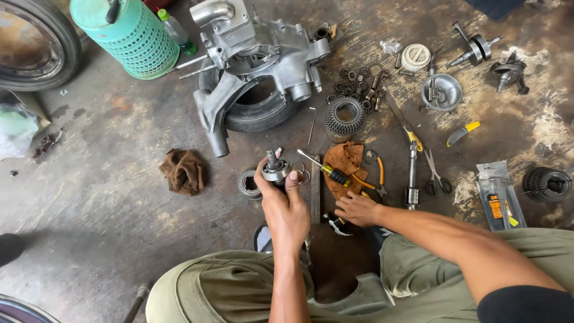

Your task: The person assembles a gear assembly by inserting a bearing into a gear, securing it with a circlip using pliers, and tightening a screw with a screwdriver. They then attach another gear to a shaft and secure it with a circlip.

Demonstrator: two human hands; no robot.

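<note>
Head view: left hand [286, 206] raised, grip round metal shaft assy [274, 170]; right hand [357, 209] flat, fingers spread, on floor.

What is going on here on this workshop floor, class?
A person sits on the floor. The left hand holds up a small metal shaft part. The right hand rests low beside a brown cloth carrying a screwdriver. An engine casing lies on a tyre, with gears and tools scattered around.

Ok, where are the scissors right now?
In the head view the scissors lie on the concrete floor to the right of the person's right hand, just beside the upright metal shaft and left of the clear plastic packet.
</note>
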